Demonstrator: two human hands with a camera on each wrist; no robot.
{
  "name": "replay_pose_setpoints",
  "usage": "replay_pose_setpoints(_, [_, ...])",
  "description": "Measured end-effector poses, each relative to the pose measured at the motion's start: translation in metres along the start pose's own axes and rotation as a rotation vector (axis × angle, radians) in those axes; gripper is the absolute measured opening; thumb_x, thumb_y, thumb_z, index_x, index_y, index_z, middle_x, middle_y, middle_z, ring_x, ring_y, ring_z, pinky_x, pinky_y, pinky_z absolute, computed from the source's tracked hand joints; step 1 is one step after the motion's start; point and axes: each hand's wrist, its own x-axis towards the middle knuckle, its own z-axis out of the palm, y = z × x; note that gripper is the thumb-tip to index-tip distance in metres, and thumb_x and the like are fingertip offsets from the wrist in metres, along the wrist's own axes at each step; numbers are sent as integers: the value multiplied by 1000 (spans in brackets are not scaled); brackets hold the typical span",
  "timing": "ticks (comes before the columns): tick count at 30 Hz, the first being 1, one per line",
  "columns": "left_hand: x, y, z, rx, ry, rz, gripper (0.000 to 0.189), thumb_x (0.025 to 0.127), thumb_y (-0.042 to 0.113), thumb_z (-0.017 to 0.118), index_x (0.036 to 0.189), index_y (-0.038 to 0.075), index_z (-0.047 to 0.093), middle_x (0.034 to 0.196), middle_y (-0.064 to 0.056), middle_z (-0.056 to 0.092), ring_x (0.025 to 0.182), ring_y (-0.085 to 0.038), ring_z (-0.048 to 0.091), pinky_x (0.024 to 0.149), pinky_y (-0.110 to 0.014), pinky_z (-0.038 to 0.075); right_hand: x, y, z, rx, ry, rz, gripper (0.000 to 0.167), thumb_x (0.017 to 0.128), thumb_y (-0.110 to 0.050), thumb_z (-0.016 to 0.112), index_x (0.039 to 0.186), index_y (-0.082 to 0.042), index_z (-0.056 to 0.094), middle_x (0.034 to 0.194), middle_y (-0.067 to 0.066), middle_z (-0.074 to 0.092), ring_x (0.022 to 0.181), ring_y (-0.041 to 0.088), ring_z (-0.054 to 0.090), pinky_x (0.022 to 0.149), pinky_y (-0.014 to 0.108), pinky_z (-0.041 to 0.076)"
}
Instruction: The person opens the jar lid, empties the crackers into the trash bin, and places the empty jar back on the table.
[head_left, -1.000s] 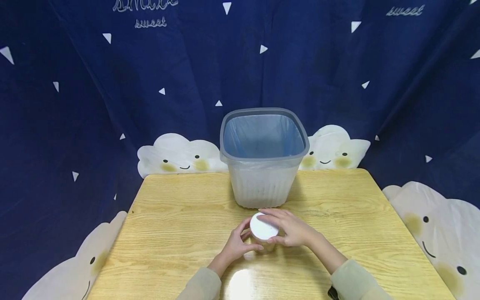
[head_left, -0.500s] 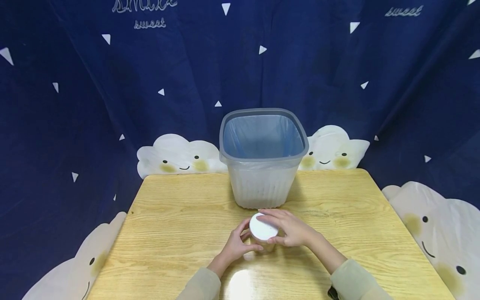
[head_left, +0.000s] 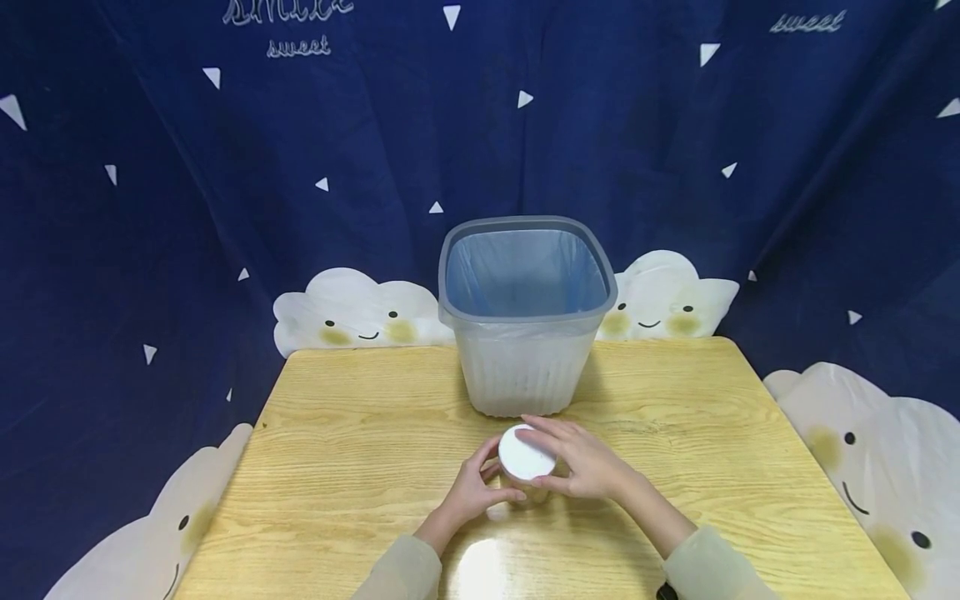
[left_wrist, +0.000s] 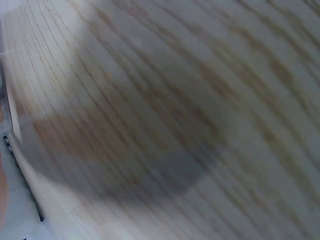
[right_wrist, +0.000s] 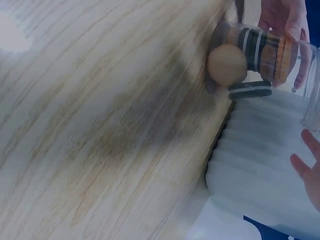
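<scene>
A clear jar (right_wrist: 220,85) with a white lid (head_left: 525,457) stands upright on the table in front of the bin. Inside it, in the right wrist view, are dark sandwich cookies (right_wrist: 250,90) with white filling and several light-brown ones (right_wrist: 227,64). My left hand (head_left: 471,490) grips the jar's body from the left, thumb in front. From the right, my right hand (head_left: 581,458) holds the lid, its thumb at the near rim and its fingers over the far side. The left wrist view shows mostly blurred wood grain.
Right behind the jar stands a pale waste bin (head_left: 525,367) with a grey rim and a thin liner. The wooden table (head_left: 360,417) spreads to both sides. A dark blue curtain (head_left: 375,125) with clouds and triangles hangs around it.
My right hand has turned slightly at the lid, and its forearm has shifted a little toward me. The left hand and the jar have stayed in place.
</scene>
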Motion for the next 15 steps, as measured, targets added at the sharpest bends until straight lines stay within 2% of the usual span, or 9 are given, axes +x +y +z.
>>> replay_pose_setpoints(8, [-1, 1, 0, 0, -9, -2, 83, 68, 21, 80, 138, 29, 34, 136, 2, 41, 124, -22, 39, 102, -31, 39, 2, -12, 3, -64, 92, 139, 68, 80, -59, 56, 134, -20, 45, 138, 10, 43, 122, 30, 43, 97, 54, 37])
replay_pose_setpoints(15, [0, -3, 0, 4, 10, 71, 82, 69, 18, 79, 138, 21, 36, 134, -5, 44, 121, -27, 42, 99, -33, 42, 2, -21, 8, -107, 120, 221, 69, 77, -60, 58, 132, -19, 48, 136, 8, 45, 118, 32, 46, 96, 56, 38])
